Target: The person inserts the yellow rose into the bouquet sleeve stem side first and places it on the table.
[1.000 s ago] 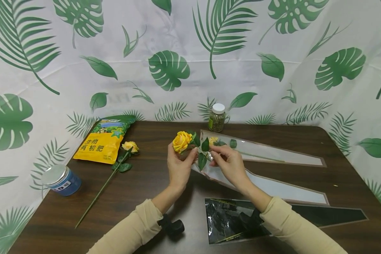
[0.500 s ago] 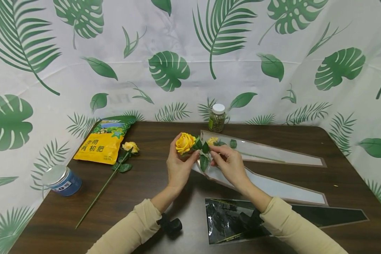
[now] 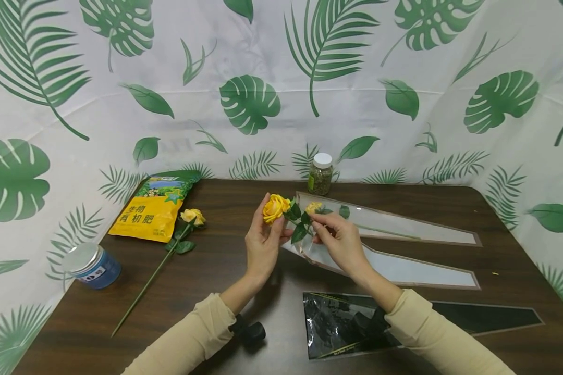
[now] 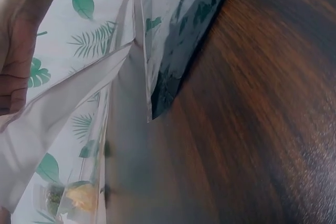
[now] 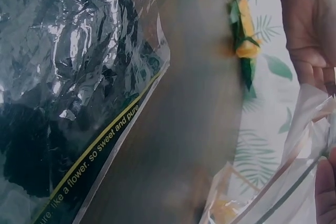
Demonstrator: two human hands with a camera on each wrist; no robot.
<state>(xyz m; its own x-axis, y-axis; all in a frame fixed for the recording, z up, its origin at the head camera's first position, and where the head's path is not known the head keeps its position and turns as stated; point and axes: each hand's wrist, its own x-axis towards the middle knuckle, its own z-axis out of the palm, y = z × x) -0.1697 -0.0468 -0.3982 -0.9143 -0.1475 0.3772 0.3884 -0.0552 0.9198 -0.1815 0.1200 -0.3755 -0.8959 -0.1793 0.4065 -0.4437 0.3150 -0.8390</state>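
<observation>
In the head view a yellow rose (image 3: pixel 276 208) with green leaves is held over the middle of the table. My left hand (image 3: pixel 261 245) holds its bloom between thumb and fingers. To its right, my right hand (image 3: pixel 340 240) pinches the mouth of a white plastic flower sleeve (image 3: pixel 417 269) beside the rose's leaves. The rose's stem (image 5: pixel 291 195) shows as a dark line within the sleeve in the right wrist view. Sleeve and fingers (image 5: pixel 326 184) overlap there, partly cut off by the frame. The left wrist view shows the folded sleeve (image 4: pixel 63 98) near the other hand.
A filled sleeve (image 3: pixel 389 224) with a rose lies behind; a black sleeve (image 3: pixel 338 323) lies in front. At left are a loose rose (image 3: pixel 192 217), a yellow fertilizer bag (image 3: pixel 145 213) and a blue jar (image 3: pixel 96 271). A white-lidded jar (image 3: pixel 321 177) stands at the back.
The rose bloom has shifted slightly right with my left hand, and its thumb has moved up to the bloom. The sleeve's narrow end has swung slightly back and left. My right hand barely moved.
</observation>
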